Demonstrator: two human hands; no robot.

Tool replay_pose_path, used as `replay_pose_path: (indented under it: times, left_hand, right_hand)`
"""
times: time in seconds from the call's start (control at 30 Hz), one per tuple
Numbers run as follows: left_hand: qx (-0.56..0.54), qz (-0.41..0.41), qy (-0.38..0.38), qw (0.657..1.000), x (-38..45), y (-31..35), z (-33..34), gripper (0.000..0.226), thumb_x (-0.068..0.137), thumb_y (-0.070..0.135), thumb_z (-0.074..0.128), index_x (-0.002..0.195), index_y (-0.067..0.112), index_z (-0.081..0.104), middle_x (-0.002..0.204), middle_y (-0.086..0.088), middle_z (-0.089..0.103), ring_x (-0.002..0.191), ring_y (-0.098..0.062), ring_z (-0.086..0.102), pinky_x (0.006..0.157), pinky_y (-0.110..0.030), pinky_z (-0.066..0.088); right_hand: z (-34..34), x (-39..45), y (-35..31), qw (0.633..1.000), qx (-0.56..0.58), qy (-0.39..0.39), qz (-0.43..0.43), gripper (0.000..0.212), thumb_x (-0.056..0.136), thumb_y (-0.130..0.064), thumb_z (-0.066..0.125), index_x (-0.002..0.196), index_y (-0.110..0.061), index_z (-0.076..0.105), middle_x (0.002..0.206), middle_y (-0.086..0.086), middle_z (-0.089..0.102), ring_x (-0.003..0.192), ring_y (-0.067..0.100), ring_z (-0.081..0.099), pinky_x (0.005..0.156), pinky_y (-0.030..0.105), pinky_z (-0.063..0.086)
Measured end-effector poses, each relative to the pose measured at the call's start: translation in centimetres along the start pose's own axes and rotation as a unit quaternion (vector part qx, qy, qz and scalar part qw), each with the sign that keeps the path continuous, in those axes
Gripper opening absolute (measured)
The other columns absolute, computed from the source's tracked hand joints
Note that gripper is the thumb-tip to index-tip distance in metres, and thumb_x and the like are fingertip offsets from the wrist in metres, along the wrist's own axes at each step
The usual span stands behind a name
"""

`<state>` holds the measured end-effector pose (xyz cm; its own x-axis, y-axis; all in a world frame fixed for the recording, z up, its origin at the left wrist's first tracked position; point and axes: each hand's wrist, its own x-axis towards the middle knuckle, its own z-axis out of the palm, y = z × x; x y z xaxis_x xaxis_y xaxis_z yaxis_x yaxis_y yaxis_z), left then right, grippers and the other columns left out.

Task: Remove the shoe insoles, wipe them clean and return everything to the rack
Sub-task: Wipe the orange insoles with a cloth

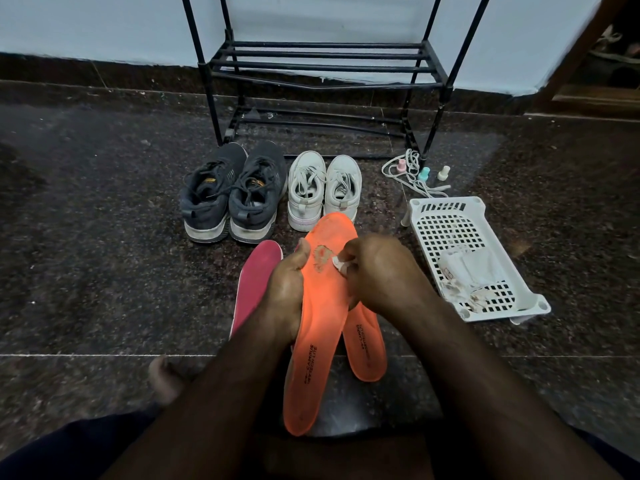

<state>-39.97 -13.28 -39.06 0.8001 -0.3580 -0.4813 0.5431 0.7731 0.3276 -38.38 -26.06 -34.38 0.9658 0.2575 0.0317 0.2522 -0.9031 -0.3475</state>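
- Two hands share the work: our left hand [287, 289] grips the orange insole [320, 306], tilting it up for wiping.
- Our right hand's [377, 271] fingers pinch a white wipe [338, 263] against its worn patch.

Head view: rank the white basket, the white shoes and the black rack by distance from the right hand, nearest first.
From the right hand:
1. White shoes, just ahead and slightly left.
2. White basket, on the floor to the right; close to the shoes' distance, so this order is loose.
3. Black rack, by the wall, plainly farthest.
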Motion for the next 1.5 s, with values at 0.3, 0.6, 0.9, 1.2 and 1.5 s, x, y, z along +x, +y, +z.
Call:
replay_pose_path:
  times: [0.3, 0.6, 0.9, 1.2, 1.5]
  left_hand:
    - [0.031, 0.038, 0.004, 0.999, -0.1, 0.2, 0.0, 0.07, 0.103, 0.057, 0.027, 0.11, -0.002, 0.064, 0.101, -0.026, 0.073, 0.083, -0.038, 0.074, 0.081, -0.051, 0.055]
    - [0.044, 0.016, -0.05, 0.998, 0.1, 0.7, -0.6, 0.074, 0.097, 0.062, 0.031, 0.132, 0.003, 0.057, 0.118, -0.025, 0.069, 0.097, -0.04, 0.071, 0.082, -0.059, 0.055]
    - [0.078, -0.052, -0.116, 0.989, 0.2, -0.1, -1.3, 0.069, 0.096, 0.065, 0.038, 0.13, 0.012, 0.066, 0.133, -0.017, 0.062, 0.123, -0.036, 0.058, 0.104, -0.067, 0.039]
    - [0.059, 0.024, -0.034, 0.997, 0.3, -0.1, -0.6, 0.063, 0.103, 0.059, 0.025, 0.122, 0.012, 0.063, 0.11, -0.013, 0.074, 0.096, -0.03, 0.074, 0.083, -0.046, 0.056]
    - [0.056, 0.054, -0.015, 0.997, 0.5, 0.3, -0.5, 0.063, 0.093, 0.056, 0.038, 0.107, 0.007, 0.075, 0.105, -0.016, 0.075, 0.091, -0.029, 0.074, 0.087, -0.044, 0.055]
  right_hand:
    - [-0.6, 0.0, 0.1, 0.992, 0.095, -0.075, 0.025, 0.014, 0.088, -0.023, 0.064, 0.096, -0.022, 0.074, 0.087, -0.001, 0.074, 0.085, 0.017, 0.07, 0.084, 0.033, 0.055]
    - [-0.7, 0.5, 1.2, 0.95, 0.295, 0.031, 0.099, 0.009, 0.085, -0.016, 0.069, 0.087, -0.025, 0.071, 0.085, -0.011, 0.071, 0.07, 0.01, 0.071, 0.067, 0.038, 0.059]
    - [-0.6, 1.5, 1.6, 0.94, 0.285, 0.171, 0.083, 0.019, 0.086, -0.013, 0.065, 0.101, -0.022, 0.073, 0.099, -0.009, 0.071, 0.092, 0.008, 0.066, 0.087, 0.034, 0.054]
    - [-0.4, 0.4, -0.1, 0.998, 0.049, 0.018, -0.023, 0.023, 0.086, -0.012, 0.061, 0.104, -0.019, 0.074, 0.102, 0.005, 0.072, 0.092, 0.026, 0.067, 0.085, 0.036, 0.052]
    - [0.0, 0.5, 0.1, 0.996, 0.048, 0.076, -0.023, 0.025, 0.086, -0.011, 0.061, 0.107, -0.015, 0.075, 0.103, 0.006, 0.068, 0.098, 0.025, 0.063, 0.085, 0.032, 0.048]
